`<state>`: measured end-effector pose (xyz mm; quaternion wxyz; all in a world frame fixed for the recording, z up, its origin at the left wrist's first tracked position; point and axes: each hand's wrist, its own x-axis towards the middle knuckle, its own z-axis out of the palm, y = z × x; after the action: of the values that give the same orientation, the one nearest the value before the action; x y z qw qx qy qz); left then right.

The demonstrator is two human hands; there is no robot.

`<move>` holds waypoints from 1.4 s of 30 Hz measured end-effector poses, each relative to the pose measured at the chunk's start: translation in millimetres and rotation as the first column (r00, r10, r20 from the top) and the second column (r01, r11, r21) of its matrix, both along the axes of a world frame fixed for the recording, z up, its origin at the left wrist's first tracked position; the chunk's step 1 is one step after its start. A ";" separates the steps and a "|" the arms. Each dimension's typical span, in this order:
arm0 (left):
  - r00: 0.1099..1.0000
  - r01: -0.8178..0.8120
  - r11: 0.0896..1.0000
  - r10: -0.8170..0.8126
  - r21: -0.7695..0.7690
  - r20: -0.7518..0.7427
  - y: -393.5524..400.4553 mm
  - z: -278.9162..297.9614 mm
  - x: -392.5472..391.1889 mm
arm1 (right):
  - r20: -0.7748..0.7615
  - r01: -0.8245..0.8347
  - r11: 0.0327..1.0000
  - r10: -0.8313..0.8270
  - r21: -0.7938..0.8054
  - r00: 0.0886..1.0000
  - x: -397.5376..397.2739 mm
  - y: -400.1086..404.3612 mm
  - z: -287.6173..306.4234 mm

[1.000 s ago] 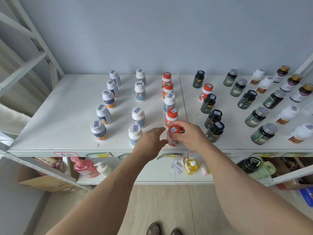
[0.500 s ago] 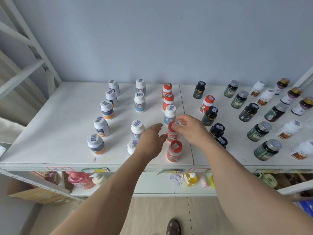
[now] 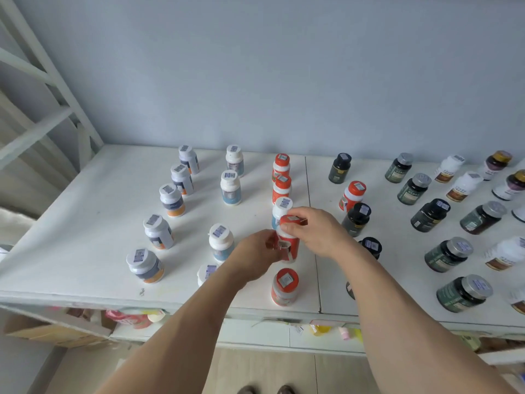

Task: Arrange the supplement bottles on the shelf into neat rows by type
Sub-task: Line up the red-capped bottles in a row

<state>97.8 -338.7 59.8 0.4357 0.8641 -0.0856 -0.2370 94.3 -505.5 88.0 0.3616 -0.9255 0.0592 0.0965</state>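
Observation:
Rows of supplement bottles stand on the white shelf [image 3: 85, 231]. My right hand [image 3: 318, 233] grips the cap of a red-capped bottle [image 3: 289, 245] in the red row. My left hand [image 3: 255, 257] holds the same bottle's body from the left. A white-capped blue bottle [image 3: 281, 207] stands just behind it, inside the red row. Two more red bottles [image 3: 281, 166] stand further back, and one red bottle [image 3: 284, 285] stands near the front edge. A stray red bottle [image 3: 352, 194] stands among the black bottles [image 3: 356, 218].
White bottles with orange labels [image 3: 157, 231] form the left row. White bottles with blue labels [image 3: 230, 187] form the row beside it. Green, black and brown-label bottles [image 3: 447, 254] fill the right side. The wall is close behind. Below is a lower shelf with items [image 3: 318, 329].
My right hand let go of the front red bottle and moved back to the one behind it. My left hand closed in on that same bottle. The view shifted closer.

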 end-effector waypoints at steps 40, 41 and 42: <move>0.922 0.153 0.937 -0.249 0.314 0.295 10.8 28.2 39.6 | 0.004 0.228 0.963 -0.231 0.145 0.973 1.6 10.2 3.5; 0.927 0.138 0.944 -0.229 0.298 0.296 10.0 29.5 43.1 | 0.022 0.233 0.965 -0.237 0.124 0.971 8.7 8.6 4.9; 0.929 0.127 0.948 -0.218 0.293 0.300 9.1 30.9 46.8 | 0.026 0.219 0.971 -0.223 0.100 0.975 15.7 7.6 6.0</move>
<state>144.6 -329.6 90.7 0.2715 0.9314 -0.2005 -0.1366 109.9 -497.9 94.0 0.4152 -0.8963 0.1503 0.0411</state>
